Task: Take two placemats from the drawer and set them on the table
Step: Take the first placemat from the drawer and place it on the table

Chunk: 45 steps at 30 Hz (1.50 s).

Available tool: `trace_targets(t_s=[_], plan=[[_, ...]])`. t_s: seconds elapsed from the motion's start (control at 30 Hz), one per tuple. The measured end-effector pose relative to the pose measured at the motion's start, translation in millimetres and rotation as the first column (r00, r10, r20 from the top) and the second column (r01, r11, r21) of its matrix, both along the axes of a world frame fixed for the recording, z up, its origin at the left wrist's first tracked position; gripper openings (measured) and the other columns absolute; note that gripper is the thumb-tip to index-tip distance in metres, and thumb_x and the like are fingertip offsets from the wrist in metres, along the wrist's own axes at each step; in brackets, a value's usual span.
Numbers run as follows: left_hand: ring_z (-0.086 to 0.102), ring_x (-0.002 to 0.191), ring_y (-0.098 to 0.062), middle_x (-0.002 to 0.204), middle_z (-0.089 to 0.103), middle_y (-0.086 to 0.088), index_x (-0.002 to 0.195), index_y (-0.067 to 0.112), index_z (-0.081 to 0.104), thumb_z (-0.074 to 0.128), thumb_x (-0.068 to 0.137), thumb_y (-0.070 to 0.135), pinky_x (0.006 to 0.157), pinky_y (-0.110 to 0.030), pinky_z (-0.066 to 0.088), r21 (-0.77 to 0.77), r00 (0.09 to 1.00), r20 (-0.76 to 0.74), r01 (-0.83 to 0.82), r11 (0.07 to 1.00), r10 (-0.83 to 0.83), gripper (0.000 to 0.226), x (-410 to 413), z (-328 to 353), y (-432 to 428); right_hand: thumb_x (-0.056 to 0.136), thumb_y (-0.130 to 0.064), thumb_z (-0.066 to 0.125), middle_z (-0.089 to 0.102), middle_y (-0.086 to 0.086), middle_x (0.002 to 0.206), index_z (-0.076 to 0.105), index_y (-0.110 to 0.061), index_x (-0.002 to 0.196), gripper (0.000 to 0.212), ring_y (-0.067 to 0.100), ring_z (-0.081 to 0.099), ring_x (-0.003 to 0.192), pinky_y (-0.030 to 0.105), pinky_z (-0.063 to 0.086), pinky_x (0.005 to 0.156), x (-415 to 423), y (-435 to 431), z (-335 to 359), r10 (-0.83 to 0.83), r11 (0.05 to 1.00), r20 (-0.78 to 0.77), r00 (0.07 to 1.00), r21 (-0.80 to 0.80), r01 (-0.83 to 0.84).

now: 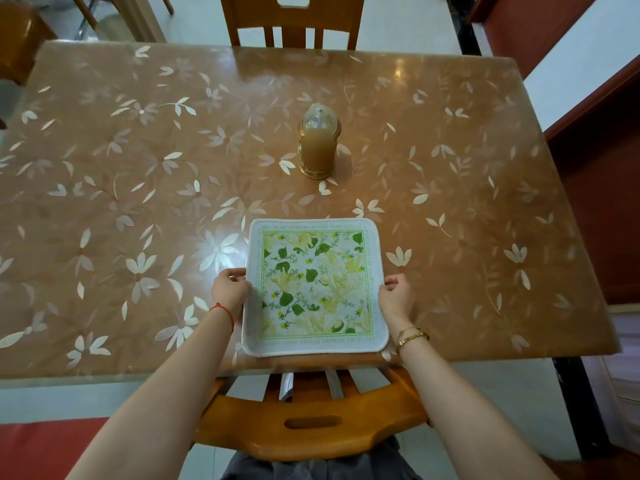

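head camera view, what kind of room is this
Most likely a home dining room. A dining table with a clear flower-patterned cover has wooden chairs at its far and near sides, a leaf-printed placemat lies at the near seat, and a lidded dispenser jar stands mid-table.

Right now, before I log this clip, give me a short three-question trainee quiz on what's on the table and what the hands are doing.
1. True or false: two placemats lie on the table.
2. Which hand's wrist has the red string: A left, B right?
3. What stands beyond the placemat, mid-table?

Key:
1. False. Only one placemat shows on the table, near the front edge.
2. A. The left hand wears it; the right hand has gold bracelets. Each hand touches one side edge of the placemat.
3. A bottle of pale liquid in a gold holder.
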<state>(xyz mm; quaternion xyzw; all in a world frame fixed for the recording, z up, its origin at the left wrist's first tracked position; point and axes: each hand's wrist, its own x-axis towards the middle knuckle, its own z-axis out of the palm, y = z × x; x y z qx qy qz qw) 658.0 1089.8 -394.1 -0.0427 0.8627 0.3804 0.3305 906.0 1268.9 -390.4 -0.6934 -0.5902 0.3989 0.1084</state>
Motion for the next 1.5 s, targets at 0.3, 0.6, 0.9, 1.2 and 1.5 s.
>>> trace_targets(t_s=[0.3, 0.6, 0.9, 1.2, 1.5], plan=[[0.04, 0.132, -0.029, 0.142, 0.045, -0.013, 0.142, 0.008, 0.042, 0.053, 0.089, 0.006, 0.109, -0.039, 0.034, -0.069, 0.783, -0.363, 0.519, 0.852, -0.506, 0.054, -4.3, 12.4, 36.9, 0.1, -0.023, 0.04, 0.028, 0.003, 0.157, 0.036, -0.013, 0.147, 0.048, 0.023, 0.015, 0.148, 0.04, 0.015, 0.121, -41.0, 11.2, -9.3, 0.471, 0.848, 0.16, 0.868, 0.189, -0.495], [0.022, 0.142, -0.03, 0.152, 0.026, -0.011, 0.151, 0.01, 0.026, 0.049, 0.088, 0.007, 0.115, -0.055, 0.019, -0.31, 0.501, -0.293, 0.756, 0.577, -0.814, 0.067, -17.8, 0.5, 69.9, 0.103, -0.03, 0.031, 0.0, 0.001, 0.164, 0.014, -0.023, 0.155, 0.055, 0.025, -0.008, 0.151, 0.041, -0.001, 0.123, -81.9, 43.9, -13.2, 0.687, 0.682, 0.278, 0.671, 0.071, -0.728], [-0.008, 0.152, -0.026, 0.164, -0.008, -0.01, 0.157, 0.015, 0.002, 0.044, 0.099, 0.022, 0.123, -0.045, 0.005, -0.305, 0.52, -0.198, 0.773, 0.556, -0.831, 0.071, -21.6, -8.1, 64.3, 0.105, -0.028, 0.027, -0.007, -0.002, 0.163, 0.003, -0.019, 0.156, 0.058, 0.015, -0.009, 0.151, 0.033, -0.002, 0.122, -69.2, 53.9, -16.8, 0.72, 0.678, 0.212, 0.661, -0.007, -0.735], [-0.01, 0.151, -0.023, 0.164, -0.011, -0.008, 0.156, 0.01, -0.002, 0.036, 0.102, 0.022, 0.121, -0.048, 0.005, -0.298, 0.557, -0.158, 0.76, 0.577, -0.815, 0.067, -19.9, -7.1, 58.5, 0.104, -0.027, 0.026, -0.012, 0.002, 0.163, -0.003, -0.011, 0.155, 0.061, 0.017, -0.01, 0.151, 0.031, -0.003, 0.12, -57.4, 58.8, -6.9, 0.673, 0.729, 0.269, 0.689, -0.08, -0.68], [-0.01, 0.151, -0.024, 0.163, -0.012, -0.008, 0.155, 0.008, -0.004, 0.029, 0.104, 0.024, 0.121, -0.041, 0.001, -0.342, 0.512, -0.198, 0.763, 0.548, -0.836, 0.063, 15.5, -7.3, 16.4, 0.103, -0.033, 0.027, -0.022, -0.001, 0.16, -0.01, -0.013, 0.154, 0.066, 0.013, -0.017, 0.148, 0.031, -0.008, 0.121, -39.3, 3.3, -14.4, 0.705, 0.692, 0.257, 0.66, -0.051, -0.72]])
